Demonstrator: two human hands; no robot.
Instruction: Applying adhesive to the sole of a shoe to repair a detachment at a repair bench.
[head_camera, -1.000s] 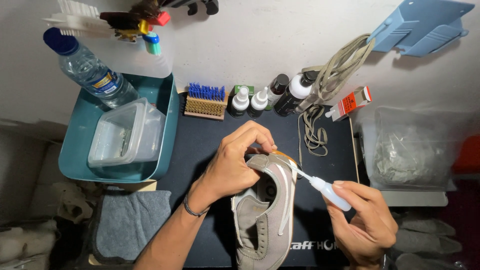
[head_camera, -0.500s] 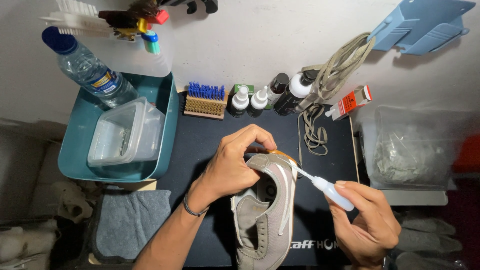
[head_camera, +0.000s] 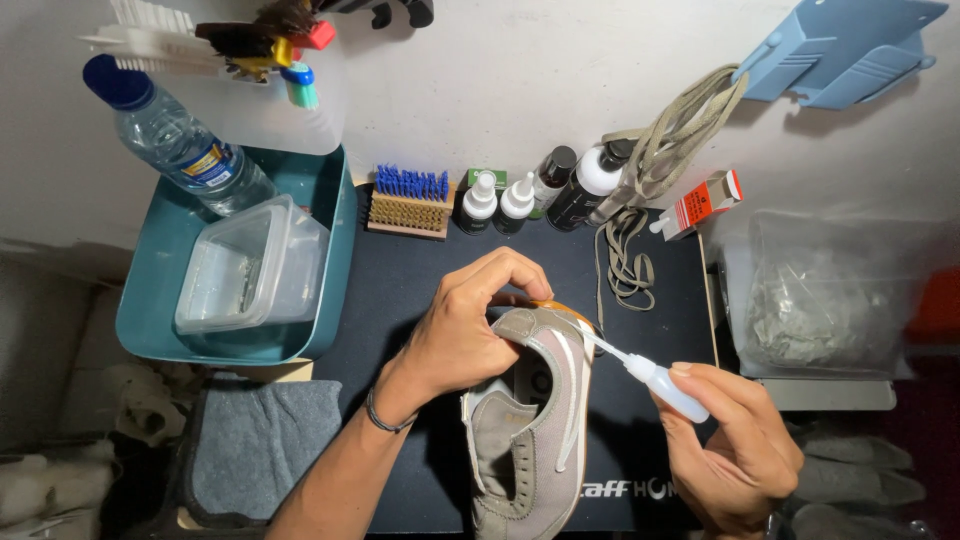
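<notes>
A grey-beige sneaker (head_camera: 545, 420) lies on a dark work mat (head_camera: 400, 290), heel end away from me. My left hand (head_camera: 465, 325) grips the heel collar, fingers curled over its top edge. My right hand (head_camera: 735, 450) holds a small white squeeze bottle (head_camera: 665, 388) whose thin nozzle touches the outer side of the heel, near an orange trim.
A teal tray (head_camera: 330, 240) at the left holds a water bottle (head_camera: 180, 150) and a clear plastic tub (head_camera: 250, 270). A blue-bristled brush (head_camera: 408, 200), several small bottles (head_camera: 520, 195) and loose laces (head_camera: 630, 250) line the back. A grey cloth (head_camera: 260, 450) lies at the lower left; a plastic bag (head_camera: 820, 300) sits right.
Both hands and the sneaker stay almost still. The nozzle remains against the heel side.
</notes>
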